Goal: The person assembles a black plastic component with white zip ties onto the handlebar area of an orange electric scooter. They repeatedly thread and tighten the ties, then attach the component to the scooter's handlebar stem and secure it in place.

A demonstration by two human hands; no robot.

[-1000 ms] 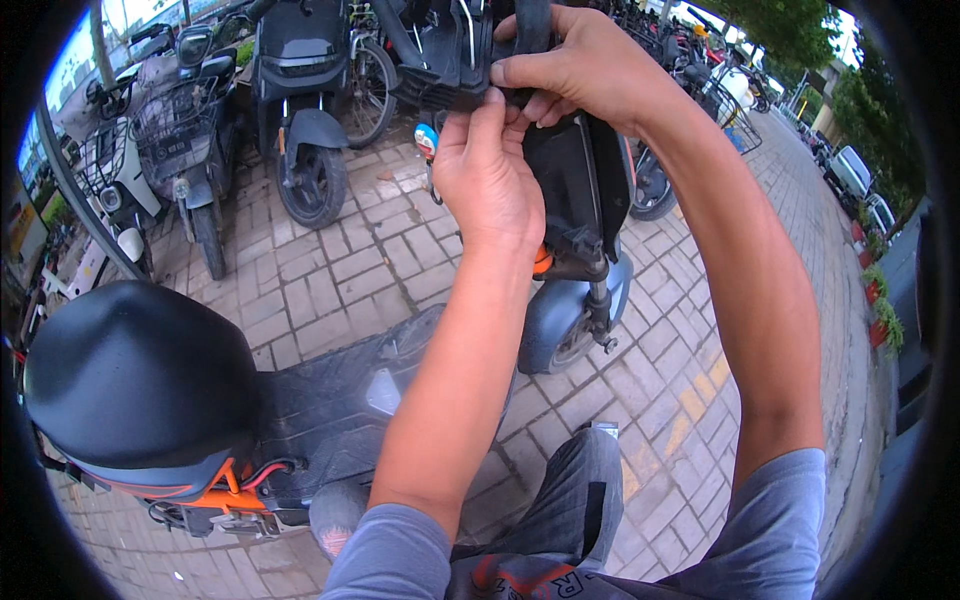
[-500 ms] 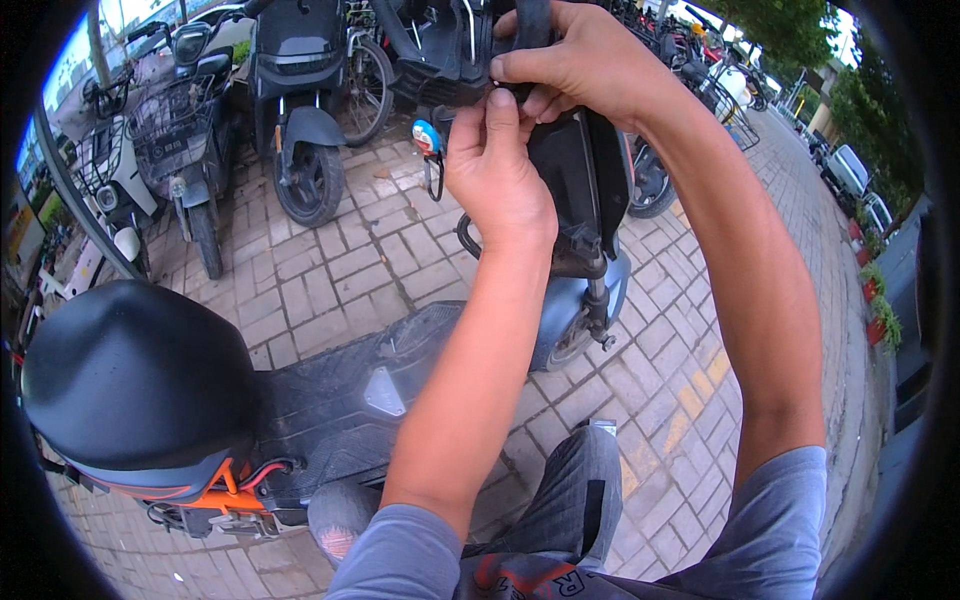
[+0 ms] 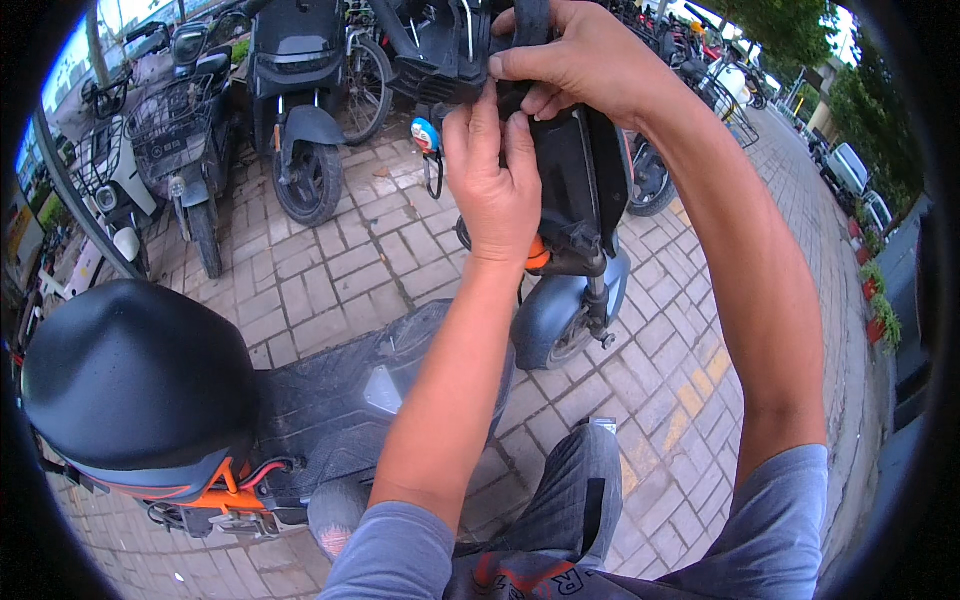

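While right hand point(image 3: 595, 68) grips black fitting point(image 3: 438, 82), left hand point(image 3: 497, 200), fingers slightly parted, hold unclear, apparently works its underside; steady support seems needed.

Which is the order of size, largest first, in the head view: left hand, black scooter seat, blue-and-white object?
1. Black scooter seat
2. Left hand
3. Blue-and-white object
Apparent size only.

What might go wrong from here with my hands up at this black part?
Pinching is possible: your left hand and right hand are close together at the black part. Anything small that slips could drop onto the brick paving. Your left hand might also knock the blue and white fob, which appears close beside it.
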